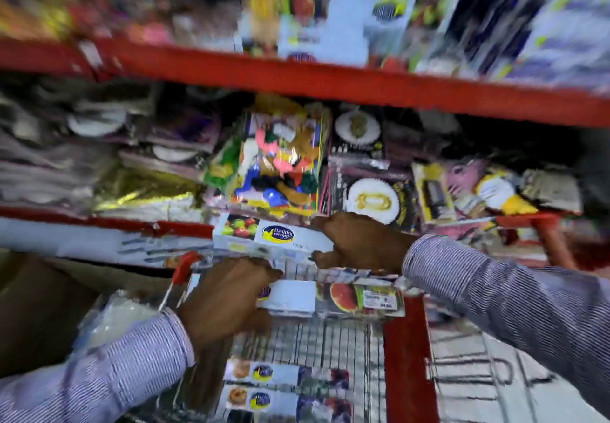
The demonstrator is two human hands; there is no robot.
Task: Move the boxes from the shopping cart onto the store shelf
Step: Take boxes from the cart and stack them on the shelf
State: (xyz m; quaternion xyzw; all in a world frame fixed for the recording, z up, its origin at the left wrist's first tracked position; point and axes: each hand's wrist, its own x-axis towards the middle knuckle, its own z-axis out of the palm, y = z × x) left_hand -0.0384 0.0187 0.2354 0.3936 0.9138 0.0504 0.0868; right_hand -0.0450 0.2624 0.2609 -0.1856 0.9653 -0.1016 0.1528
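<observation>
A long white box point(264, 234) with fruit pictures and a blue-and-yellow logo is raised just in front of the lower shelf's red edge point(99, 221). My right hand point(359, 241) is closed on its right end. Below it, my left hand point(227, 297) grips a second white box point(330, 297) with a watermelon picture, held above the wire shopping cart point(317, 343). Two more boxes point(280, 373) of the same kind lie in the cart's basket. The picture is blurred by motion.
The lower shelf holds a bag of coloured balloons point(280, 165), dark packs with white plates point(373, 201) and other party goods. An upper red shelf point(330, 82) carries more blurred packs. The cart's red frame point(406, 356) stands at right, over tiled floor.
</observation>
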